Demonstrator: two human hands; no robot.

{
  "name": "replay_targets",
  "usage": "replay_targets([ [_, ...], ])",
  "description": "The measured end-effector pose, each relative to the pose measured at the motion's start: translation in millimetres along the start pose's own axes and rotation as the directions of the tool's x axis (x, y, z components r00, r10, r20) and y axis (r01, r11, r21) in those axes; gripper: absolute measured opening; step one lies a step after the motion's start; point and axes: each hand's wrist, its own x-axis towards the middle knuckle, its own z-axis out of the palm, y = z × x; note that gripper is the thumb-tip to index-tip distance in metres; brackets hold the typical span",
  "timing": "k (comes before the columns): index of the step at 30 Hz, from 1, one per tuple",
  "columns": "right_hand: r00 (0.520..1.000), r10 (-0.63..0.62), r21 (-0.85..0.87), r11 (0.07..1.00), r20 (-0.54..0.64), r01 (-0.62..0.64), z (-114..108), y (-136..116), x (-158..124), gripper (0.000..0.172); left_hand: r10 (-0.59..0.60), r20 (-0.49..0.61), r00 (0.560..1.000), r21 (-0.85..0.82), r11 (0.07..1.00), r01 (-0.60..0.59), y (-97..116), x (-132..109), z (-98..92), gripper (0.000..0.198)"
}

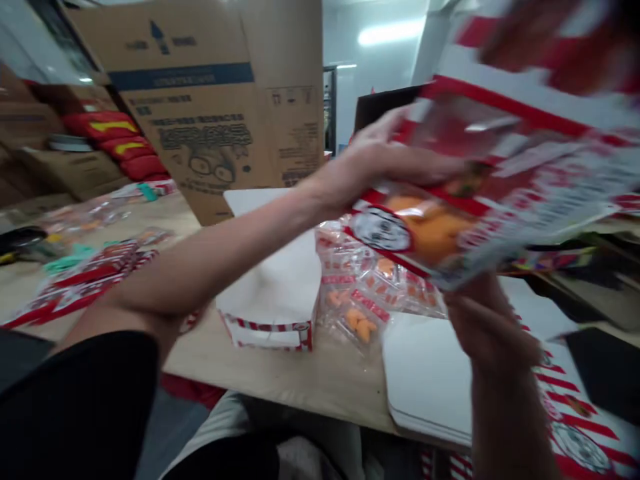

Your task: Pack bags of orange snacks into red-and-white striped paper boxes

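A red-and-white striped snack bag (540, 167), blurred by motion, is raised close in front of me at the upper right. Orange cookies, printed or inside, appear on its face near a round black-and-white logo. My left hand (390, 157) reaches across and grips its near side, thumb lying over the front. Under the bag's lower edge, my right hand (485, 320) holds it from below, its fingers partly hidden behind it. On the table below stands an open white carton (273, 287) with a striped front. Beside it lie several clear packets of orange cookies (357, 320).
A large brown cardboard box (210, 120) stands behind the carton. Flat white boards (425, 373) and striped printed card (580, 427) lie at the right. Striped packaging (95, 273) is at the left, with red packs (113, 137) stacked behind.
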Motion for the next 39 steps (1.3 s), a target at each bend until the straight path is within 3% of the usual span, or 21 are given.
replay_targets([
  [2,0.989,-0.042,0.031,0.999,0.142,0.038,49,-16,7,0.066,0.095,-0.094,0.991,0.016,0.995,-0.094,-1,-50,-61.7,0.039],
  [4,0.937,-0.059,-0.064,0.994,0.343,0.087,97,-32,4,0.059,0.068,-0.166,0.984,0.047,0.997,-0.061,-12,-97,-110.3,0.045],
  [6,0.835,-0.033,-0.213,0.961,0.55,0.178,136,-43,-5,0.047,-0.005,-0.215,0.977,0.063,0.998,0.019,-33,-135,-141.3,0.049],
  [8,0.736,0.044,-0.341,0.904,0.676,0.259,162,-46,-14,0.029,-0.045,-0.248,0.968,0.062,0.996,0.063,-58,-163,-156.1,0.062],
  [10,0.702,0.118,-0.443,0.844,0.702,0.302,175,-43,-20,0.015,-0.078,-0.251,0.965,0.086,0.991,0.102,-84,-181,-161.2,0.074],
  [15,0.747,0.194,-0.586,0.751,0.635,0.304,178,-35,-21,0.016,-0.14,-0.092,0.986,0.312,0.936,0.162,-128,-201,-179.8,0.088],
  [19,0.749,0.204,-0.577,0.769,0.631,0.276,183,-38,-19,0.018,-0.262,0.097,0.96,0.605,0.782,0.152,-146,-209,-204.9,0.097],
  [22,0.75,0.21,-0.578,0.771,0.628,0.268,189,-37,-18,0.018,-0.367,0.167,0.915,0.731,0.669,0.135,-154,-212,-209.8,0.097],
  [28,0.82,0.199,-0.537,0.83,0.536,0.149,186,-18,-17,0.016,-0.442,0.172,0.88,0.838,0.535,0.104,-172,-213,-196.1,0.105],
  [32,0.841,0.193,-0.546,0.826,0.506,0.139,185,-10,-14,0.014,-0.48,0.196,0.855,0.86,0.503,0.085,-185,-216,-182.9,0.114],
  [35,0.851,0.228,-0.592,0.797,0.473,0.115,188,-12,-10,0.013,-0.45,0.218,0.866,0.852,0.521,0.056,-179,-220,-177.2,0.112],
  [39,0.832,0.312,-0.67,0.736,0.459,0.094,197,-18,-8,0.013,-0.433,0.127,0.892,0.889,0.448,0.091,-159,-221,-179.5,0.112],
])
